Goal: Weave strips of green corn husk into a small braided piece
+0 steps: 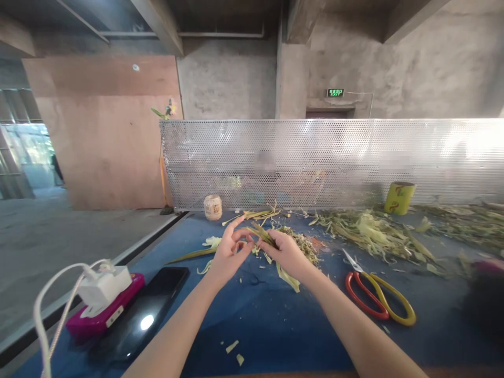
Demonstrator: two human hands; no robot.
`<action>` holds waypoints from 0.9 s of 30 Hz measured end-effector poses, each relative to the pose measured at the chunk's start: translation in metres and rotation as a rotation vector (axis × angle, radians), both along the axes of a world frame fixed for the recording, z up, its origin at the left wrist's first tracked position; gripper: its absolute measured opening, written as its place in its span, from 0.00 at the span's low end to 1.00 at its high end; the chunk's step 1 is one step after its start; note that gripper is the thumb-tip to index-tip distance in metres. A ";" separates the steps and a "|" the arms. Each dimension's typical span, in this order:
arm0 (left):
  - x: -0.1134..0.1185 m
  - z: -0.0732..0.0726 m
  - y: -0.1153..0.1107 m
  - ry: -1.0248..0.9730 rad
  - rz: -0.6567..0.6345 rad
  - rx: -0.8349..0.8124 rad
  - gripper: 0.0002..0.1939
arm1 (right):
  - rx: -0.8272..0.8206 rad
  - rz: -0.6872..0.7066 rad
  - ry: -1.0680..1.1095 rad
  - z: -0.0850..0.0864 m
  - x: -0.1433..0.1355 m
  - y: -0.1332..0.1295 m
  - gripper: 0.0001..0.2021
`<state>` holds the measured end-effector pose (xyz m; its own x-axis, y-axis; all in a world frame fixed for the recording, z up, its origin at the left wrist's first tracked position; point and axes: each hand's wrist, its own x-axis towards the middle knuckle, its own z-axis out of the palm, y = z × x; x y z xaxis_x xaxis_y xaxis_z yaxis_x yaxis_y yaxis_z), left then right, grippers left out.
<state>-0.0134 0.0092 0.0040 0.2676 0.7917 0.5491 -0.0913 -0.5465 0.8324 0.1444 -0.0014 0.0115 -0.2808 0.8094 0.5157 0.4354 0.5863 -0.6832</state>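
Note:
Near the middle of the blue table (252,325), my right hand (284,252) is closed on a small bundle of yellow-green dried plant strips (260,231). My left hand (233,247) is beside it, its index finger raised and its thumb and other fingertips drawn together at the bundle's left side. Whether those fingertips grip a strip is too small to tell. A pale leaf strip (288,278) hangs below my right hand. Behind my hands lie more strips (262,214) and a pile of shredded plant bits (303,244).
Red and yellow-handled scissors (378,296) lie at the right, below a heap of dried leaves (366,231). A yellow-green roll (399,198) and a twine spool (213,207) stand by the perforated screen (252,157). A black phone (145,310) and pink power strip (106,315) are at left.

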 end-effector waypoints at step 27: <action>-0.009 0.020 -0.019 0.056 -0.034 -0.036 0.47 | -0.266 0.504 0.080 -0.001 -0.005 -0.010 0.09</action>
<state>-0.0222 -0.0098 0.0239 0.3245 0.8004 0.5040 -0.0622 -0.5136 0.8558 0.1389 -0.0116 0.0104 -0.6340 0.6905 0.3483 0.0872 0.5113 -0.8550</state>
